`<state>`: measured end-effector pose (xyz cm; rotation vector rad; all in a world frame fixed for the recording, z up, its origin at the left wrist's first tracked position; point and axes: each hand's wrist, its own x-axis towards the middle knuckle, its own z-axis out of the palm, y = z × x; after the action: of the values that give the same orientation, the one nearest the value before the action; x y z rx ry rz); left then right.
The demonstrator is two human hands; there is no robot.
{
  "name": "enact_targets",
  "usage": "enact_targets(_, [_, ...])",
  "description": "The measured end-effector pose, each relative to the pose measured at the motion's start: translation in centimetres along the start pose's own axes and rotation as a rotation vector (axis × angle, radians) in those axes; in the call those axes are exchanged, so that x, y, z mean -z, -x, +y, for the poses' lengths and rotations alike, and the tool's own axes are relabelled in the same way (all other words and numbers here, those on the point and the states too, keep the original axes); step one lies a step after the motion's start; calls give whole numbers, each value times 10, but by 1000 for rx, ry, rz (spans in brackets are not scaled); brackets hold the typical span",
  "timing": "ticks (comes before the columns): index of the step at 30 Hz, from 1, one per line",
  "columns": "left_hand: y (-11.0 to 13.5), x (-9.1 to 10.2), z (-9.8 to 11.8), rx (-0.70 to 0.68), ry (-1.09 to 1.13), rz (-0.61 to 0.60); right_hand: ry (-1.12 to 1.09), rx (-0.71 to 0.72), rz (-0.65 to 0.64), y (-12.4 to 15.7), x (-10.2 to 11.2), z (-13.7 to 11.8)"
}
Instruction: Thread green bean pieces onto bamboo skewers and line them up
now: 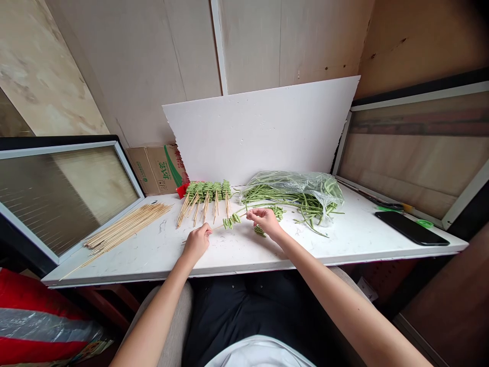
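My left hand (197,240) is closed round the blunt end of a thin wooden skewer (217,227). Several folds of green bean (231,220) are threaded along it. At the skewer's other end, my right hand (266,220) pinches a green bean, its fingers partly hiding the tip. Beside and behind that hand lie more folded beans (277,211) on the white table (229,257). Finished-looking bean skewers (206,191) are stacked in a row behind my left hand, their bare sticks pointing at me.
Loose wooden skewers (126,228) lie at the left. A clear plastic bag (294,179) of long green beans (267,194) sits at the back. On the right is a black phone (410,228). Behind stand a cardboard box (153,171) and a white board (260,135); framed panels flank the table.
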<state>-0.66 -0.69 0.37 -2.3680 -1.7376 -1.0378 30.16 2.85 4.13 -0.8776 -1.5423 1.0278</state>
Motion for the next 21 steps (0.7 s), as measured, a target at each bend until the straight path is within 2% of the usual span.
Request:
enact_targets(4, [0, 1, 2, -2, -23, 19, -48, -101, 47, -1, -4, -1])
enact_targets(7, [1, 1, 2, 2, -45, 22, -74, -123, 64, -1, -7, -1])
enact_targets(11, [1, 0, 0, 3, -30, 24, -57, -18, 25, -1, -5, -1])
enact_targets(16, [0, 1, 1, -2, 5, -7, 87, 119, -12, 3, -3, -9])
enact_targets(19, [0, 0, 3, -13, 23, -23, 107, 121, -41, 7, -11, -13])
enact_targets(21, [-1, -1, 3, -23, 33, -8, 49, 68, -27, 9, -18, -14])
